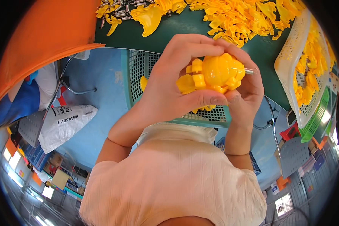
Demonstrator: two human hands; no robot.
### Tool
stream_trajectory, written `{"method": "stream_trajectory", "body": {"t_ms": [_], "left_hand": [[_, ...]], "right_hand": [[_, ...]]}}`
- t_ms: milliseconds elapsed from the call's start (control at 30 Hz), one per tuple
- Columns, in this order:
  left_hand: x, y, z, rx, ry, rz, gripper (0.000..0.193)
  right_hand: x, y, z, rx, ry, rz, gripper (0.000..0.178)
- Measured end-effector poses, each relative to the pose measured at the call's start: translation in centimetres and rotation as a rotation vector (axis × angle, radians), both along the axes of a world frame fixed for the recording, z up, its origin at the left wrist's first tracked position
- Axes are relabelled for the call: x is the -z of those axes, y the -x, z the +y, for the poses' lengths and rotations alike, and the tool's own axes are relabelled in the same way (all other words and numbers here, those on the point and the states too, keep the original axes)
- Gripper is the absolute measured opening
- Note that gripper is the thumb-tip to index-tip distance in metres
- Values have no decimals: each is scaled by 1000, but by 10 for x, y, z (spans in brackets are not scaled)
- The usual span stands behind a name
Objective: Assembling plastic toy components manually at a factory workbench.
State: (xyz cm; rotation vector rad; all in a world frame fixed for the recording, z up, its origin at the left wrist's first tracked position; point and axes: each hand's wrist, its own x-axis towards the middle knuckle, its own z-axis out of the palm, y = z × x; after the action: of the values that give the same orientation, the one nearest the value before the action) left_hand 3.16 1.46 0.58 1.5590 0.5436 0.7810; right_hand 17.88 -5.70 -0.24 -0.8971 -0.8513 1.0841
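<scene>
Head view: over the teal mesh crate [125, 79], left hand [173, 73] and right hand [250, 87] curl around a glossy yellow plastic figure [221, 74], a metal rod [249, 71] protruding from it; light, even fingertip pressure from both sides would likely keep the rod straight

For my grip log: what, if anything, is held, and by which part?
A yellow plastic piece, held by its rounded body: left hand and right hand have thumbs along the near edge, fingers around the far.

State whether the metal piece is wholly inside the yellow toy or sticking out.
Sticking out: the metal piece shows to the right of the toy.
</scene>
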Motion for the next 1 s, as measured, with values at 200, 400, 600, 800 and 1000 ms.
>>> {"method": "stream_trajectory", "body": {"t_ms": [200,400,600,800,1000], "left_hand": [[-6,-4,-13,15,372,-189,51],[-5,1,-6,80,359,-70,36],[-6,1,-9,-3,631,-331,51],[-10,9,-9,98,576,-285,86],[-8,11,-5,70,388,-209,84]], "right_hand": [[-6,7,-6,53,70,-2,58],[-1,2,2,245,-79,-273,52],[-4,5,1,186,-228,-670,62],[-9,4,-1,143,-209,-624,58],[-13,-1,-2,160,-183,-636,53]]}}
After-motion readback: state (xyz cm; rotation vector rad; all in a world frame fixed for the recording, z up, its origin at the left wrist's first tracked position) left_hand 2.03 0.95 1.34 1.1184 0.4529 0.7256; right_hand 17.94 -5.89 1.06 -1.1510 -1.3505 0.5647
